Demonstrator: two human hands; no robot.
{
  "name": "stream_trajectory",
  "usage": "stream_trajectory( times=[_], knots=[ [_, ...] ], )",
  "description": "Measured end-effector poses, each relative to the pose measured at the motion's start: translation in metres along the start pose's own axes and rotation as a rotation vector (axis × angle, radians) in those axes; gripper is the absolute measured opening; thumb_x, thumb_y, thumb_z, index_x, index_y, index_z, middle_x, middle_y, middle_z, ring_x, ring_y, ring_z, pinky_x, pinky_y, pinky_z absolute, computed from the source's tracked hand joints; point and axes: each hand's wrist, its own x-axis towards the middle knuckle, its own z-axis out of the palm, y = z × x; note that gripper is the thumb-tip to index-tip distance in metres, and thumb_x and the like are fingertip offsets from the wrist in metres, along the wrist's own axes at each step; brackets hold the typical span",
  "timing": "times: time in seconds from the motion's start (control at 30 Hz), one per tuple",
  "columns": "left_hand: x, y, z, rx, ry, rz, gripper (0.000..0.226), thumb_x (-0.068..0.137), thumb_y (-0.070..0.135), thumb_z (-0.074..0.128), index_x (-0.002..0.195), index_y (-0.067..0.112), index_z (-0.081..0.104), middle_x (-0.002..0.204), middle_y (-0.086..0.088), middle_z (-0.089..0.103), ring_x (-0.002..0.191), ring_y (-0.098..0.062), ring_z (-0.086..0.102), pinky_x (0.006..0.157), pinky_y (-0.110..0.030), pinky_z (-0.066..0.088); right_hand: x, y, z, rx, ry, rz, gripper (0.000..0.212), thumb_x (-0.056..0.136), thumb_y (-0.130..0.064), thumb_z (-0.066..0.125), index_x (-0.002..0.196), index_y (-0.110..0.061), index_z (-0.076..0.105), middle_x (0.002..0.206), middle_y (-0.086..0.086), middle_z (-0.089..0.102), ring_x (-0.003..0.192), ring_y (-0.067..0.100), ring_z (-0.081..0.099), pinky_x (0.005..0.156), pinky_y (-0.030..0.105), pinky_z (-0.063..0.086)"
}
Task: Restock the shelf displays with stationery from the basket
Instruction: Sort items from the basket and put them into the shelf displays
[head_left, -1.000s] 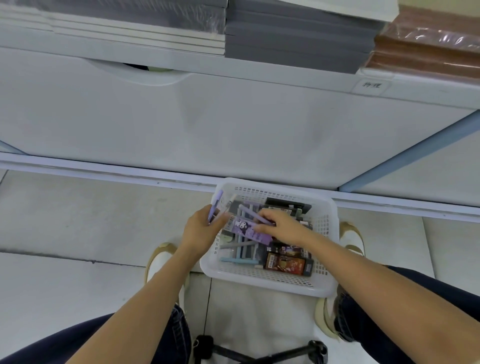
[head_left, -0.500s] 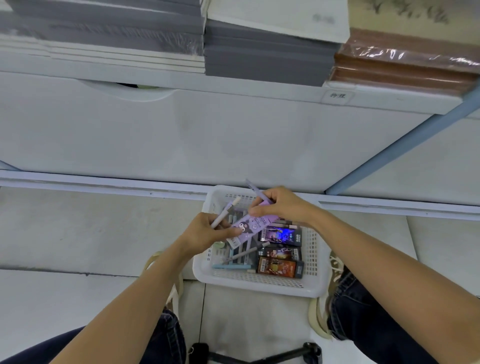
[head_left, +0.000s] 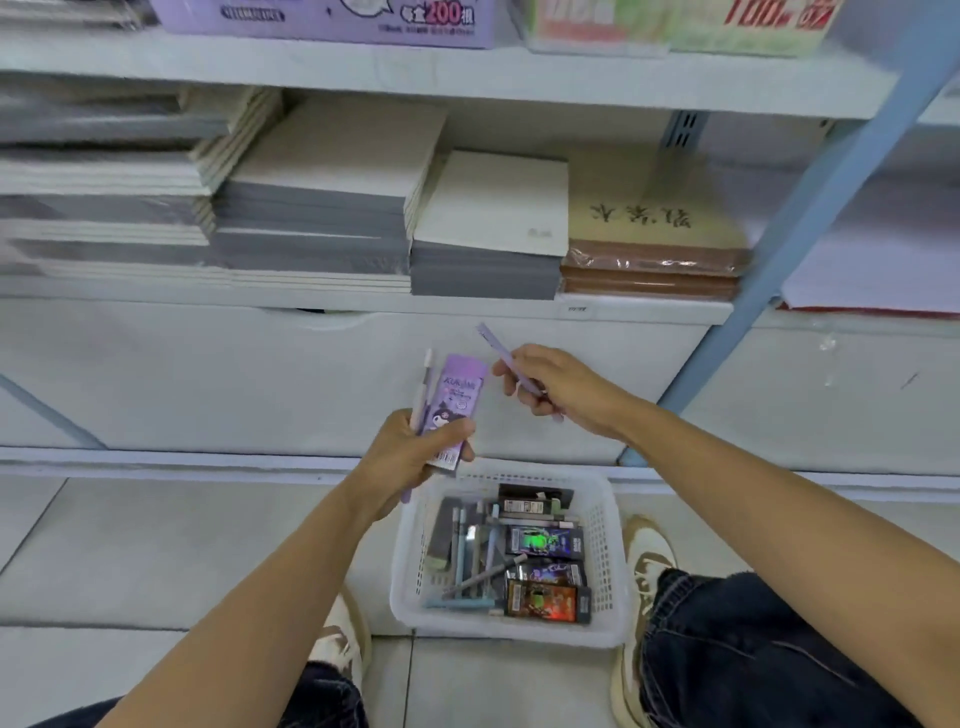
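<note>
- Purple pack (head_left: 457, 400), seemingly light and slick, gripped low in my left hand (head_left: 415, 447), centre frame.
- My right hand (head_left: 561, 387) pinches a stiff, slim pen (head_left: 498, 348) mid-barrel.

White plastic basket (head_left: 608, 519) (perforated), glossy packets (head_left: 545, 603).

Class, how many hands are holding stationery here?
2: the left hand grips a purple pack with pens, above the basket; the right hand holds a purple pen, nearer the shelf.

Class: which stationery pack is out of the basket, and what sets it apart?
The purple pack, gripped in the left hand together with pens; the dark packs all lie in the white basket.
</note>
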Motion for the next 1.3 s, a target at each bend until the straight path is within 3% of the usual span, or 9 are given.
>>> stream_trajectory(
  times=[0.17, 0.27, 0.4, 0.5, 0.6, 0.7, 0.8, 1.07, 1.3],
  knots=[
    [-0.019, 0.052, 0.008, -0.015, 0.289, 0.244, 0.009, 0.080, 0.021, 0.077, 0.080, 0.017, 0.069, 0.051, 0.011, 0.064, 0.037, 0.001, 0.047, 0.037, -0.010, 0.034, -0.036, -0.039, -0.014, -0.246, -0.191, -0.075, 0.024, 0.101, -0.019, 0.050, 0.114, -0.007, 0.066, 0.072, 0.005, 0.056, 0.051, 0.009, 0.042, 0.047, 0.019, 0.033],
    [-0.031, 0.079, 0.014, 0.006, 0.320, 0.307, 0.011, 0.080, 0.016, 0.078, 0.077, 0.013, 0.068, 0.036, 0.016, 0.048, 0.029, 0.001, 0.040, 0.034, -0.007, 0.030, -0.049, -0.064, -0.017, -0.310, -0.213, -0.110, 0.027, 0.099, -0.023, 0.053, 0.117, -0.009, 0.067, 0.071, 0.005, 0.057, 0.051, 0.011, 0.038, 0.049, 0.023, 0.031],
    [-0.046, 0.107, 0.019, 0.034, 0.308, 0.325, 0.014, 0.077, 0.017, 0.080, 0.083, 0.011, 0.069, 0.038, 0.017, 0.048, 0.028, 0.000, 0.039, 0.034, -0.007, 0.030, -0.063, -0.093, -0.025, -0.319, -0.198, -0.171, 0.019, 0.096, -0.027, 0.059, 0.106, -0.021, 0.074, 0.070, 0.004, 0.059, 0.048, 0.010, 0.032, 0.048, 0.023, 0.026],
    [-0.052, 0.128, 0.022, 0.034, 0.356, 0.358, 0.017, 0.076, 0.019, 0.081, 0.084, 0.016, 0.067, 0.039, 0.017, 0.046, 0.030, -0.003, 0.038, 0.034, -0.010, 0.029, -0.073, -0.116, -0.034, -0.293, -0.200, -0.193, 0.024, 0.092, -0.022, 0.065, 0.115, -0.024, 0.070, 0.084, 0.005, 0.064, 0.055, 0.009, 0.041, 0.051, 0.020, 0.036],
    [-0.058, 0.151, 0.019, -0.007, 0.390, 0.349, 0.017, 0.078, 0.023, 0.080, 0.088, 0.022, 0.067, 0.045, 0.015, 0.051, 0.032, -0.005, 0.035, 0.032, -0.013, 0.029, -0.083, -0.142, -0.048, -0.073, -0.136, -0.311, 0.039, 0.087, -0.008, 0.068, 0.125, -0.016, 0.062, 0.108, 0.009, 0.068, 0.079, 0.017, 0.065, 0.070, 0.023, 0.053],
    [-0.065, 0.171, 0.017, -0.036, 0.342, 0.371, 0.013, 0.080, 0.025, 0.078, 0.089, 0.022, 0.069, 0.066, 0.008, 0.070, 0.036, -0.007, 0.023, 0.033, -0.015, 0.025, -0.094, -0.165, -0.057, 0.154, -0.049, -0.508, 0.036, 0.086, -0.010, 0.065, 0.122, -0.010, 0.059, 0.114, 0.015, 0.069, 0.100, 0.026, 0.068, 0.081, 0.025, 0.055],
    [-0.073, 0.192, 0.024, -0.021, 0.259, 0.404, 0.023, 0.083, 0.028, 0.075, 0.102, 0.017, 0.068, 0.086, 0.001, 0.077, 0.037, -0.006, 0.023, 0.032, -0.017, 0.026, -0.100, -0.187, -0.056, 0.204, 0.105, -0.638, 0.020, 0.093, -0.012, 0.058, 0.111, -0.006, 0.064, 0.107, 0.015, 0.071, 0.090, 0.021, 0.069, 0.076, 0.023, 0.056],
    [-0.082, 0.253, 0.033, 0.013, 0.196, 0.578, 0.014, 0.085, 0.026, 0.073, 0.092, 0.014, 0.070, 0.082, -0.003, 0.076, 0.032, -0.003, 0.030, 0.031, -0.013, 0.025, -0.111, -0.281, -0.073, 0.090, 0.445, -0.885, 0.010, 0.094, -0.012, 0.060, 0.090, -0.008, 0.068, 0.082, 0.007, 0.073, 0.072, 0.017, 0.069, 0.066, 0.022, 0.056],
    [-0.073, 0.309, 0.022, 0.030, 0.186, 0.704, 0.015, 0.091, 0.025, 0.067, 0.093, 0.010, 0.065, 0.084, -0.008, 0.075, 0.030, 0.000, 0.033, 0.032, -0.015, 0.028, -0.088, -0.348, -0.109, -0.257, 0.658, -0.917, 0.016, 0.095, -0.010, 0.059, 0.102, 0.003, 0.065, 0.092, 0.021, 0.070, 0.077, 0.024, 0.070, 0.073, 0.031, 0.059]
  ],
)
